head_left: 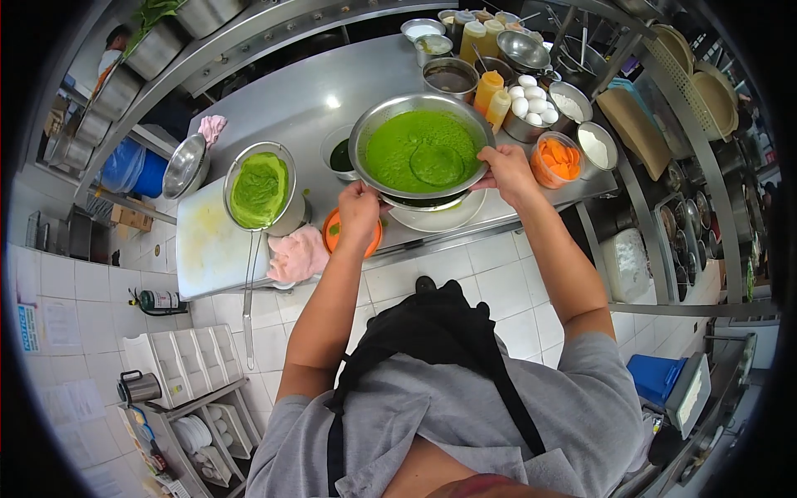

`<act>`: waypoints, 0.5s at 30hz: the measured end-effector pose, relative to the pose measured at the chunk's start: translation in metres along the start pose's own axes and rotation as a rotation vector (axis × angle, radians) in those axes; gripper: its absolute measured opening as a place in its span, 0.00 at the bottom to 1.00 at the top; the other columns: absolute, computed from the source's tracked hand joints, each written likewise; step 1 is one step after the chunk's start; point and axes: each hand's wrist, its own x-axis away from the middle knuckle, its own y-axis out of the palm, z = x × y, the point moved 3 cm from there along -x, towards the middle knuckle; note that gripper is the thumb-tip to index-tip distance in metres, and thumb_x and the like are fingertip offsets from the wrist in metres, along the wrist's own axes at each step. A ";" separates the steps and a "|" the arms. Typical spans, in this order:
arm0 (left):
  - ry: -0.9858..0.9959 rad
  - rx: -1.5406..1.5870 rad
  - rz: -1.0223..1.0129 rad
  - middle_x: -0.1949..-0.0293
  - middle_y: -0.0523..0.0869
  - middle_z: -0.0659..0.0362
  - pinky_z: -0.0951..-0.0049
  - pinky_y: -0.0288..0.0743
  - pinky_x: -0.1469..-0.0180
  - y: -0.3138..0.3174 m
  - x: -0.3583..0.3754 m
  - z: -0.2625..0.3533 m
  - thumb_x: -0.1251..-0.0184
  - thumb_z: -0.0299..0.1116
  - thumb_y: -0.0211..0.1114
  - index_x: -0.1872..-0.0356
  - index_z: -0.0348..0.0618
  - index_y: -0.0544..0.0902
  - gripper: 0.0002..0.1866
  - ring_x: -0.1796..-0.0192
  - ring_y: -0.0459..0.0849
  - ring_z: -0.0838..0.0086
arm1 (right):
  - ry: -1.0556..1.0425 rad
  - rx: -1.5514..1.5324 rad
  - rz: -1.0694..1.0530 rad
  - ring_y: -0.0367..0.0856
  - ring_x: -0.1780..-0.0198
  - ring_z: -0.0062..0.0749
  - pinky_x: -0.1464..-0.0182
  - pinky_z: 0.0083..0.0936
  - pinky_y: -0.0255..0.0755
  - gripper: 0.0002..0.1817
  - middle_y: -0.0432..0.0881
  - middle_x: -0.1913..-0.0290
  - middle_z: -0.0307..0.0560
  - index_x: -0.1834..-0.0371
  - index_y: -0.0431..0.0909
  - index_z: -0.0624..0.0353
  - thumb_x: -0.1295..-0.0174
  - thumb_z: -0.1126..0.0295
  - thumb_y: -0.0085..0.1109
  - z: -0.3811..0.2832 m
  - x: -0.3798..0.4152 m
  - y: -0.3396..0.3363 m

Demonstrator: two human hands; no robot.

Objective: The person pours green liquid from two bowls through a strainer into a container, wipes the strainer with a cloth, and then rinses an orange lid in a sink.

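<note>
A wide steel bowl point(358, 148) of bright green sauce point(403, 141) is held by its rim between my two hands. My left hand point(360, 212) grips the near left edge, and my right hand point(505, 172) grips the right edge. Beneath the bowl, part of a steel rim and a white round surface point(440, 219) show; the rest is covered. To the left, a long-handled strainer point(248, 282) with thick green pulp point(258, 189) rests over a steel pot point(295, 214). An orange container point(332, 236) sits behind my left wrist, beside a pink cloth point(297, 254).
A white cutting board point(207, 241) lies at the counter's left, near an empty steel bowl point(184, 166). On the right stand eggs point(531, 98), sauce bottles point(490, 90), cut orange pieces point(558, 158) in a tub and bowls of white powder point(597, 145). The strainer's handle overhangs the front edge.
</note>
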 end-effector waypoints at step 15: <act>0.036 0.081 0.034 0.68 0.85 0.53 0.67 0.86 0.65 -0.013 -0.012 0.001 0.26 0.33 0.55 0.65 0.33 0.79 0.13 0.69 0.86 0.71 | -0.126 0.419 0.109 0.82 0.82 0.33 0.81 0.26 0.77 0.33 0.82 0.77 0.56 0.68 0.77 0.76 0.36 0.46 0.58 -0.012 0.002 -0.020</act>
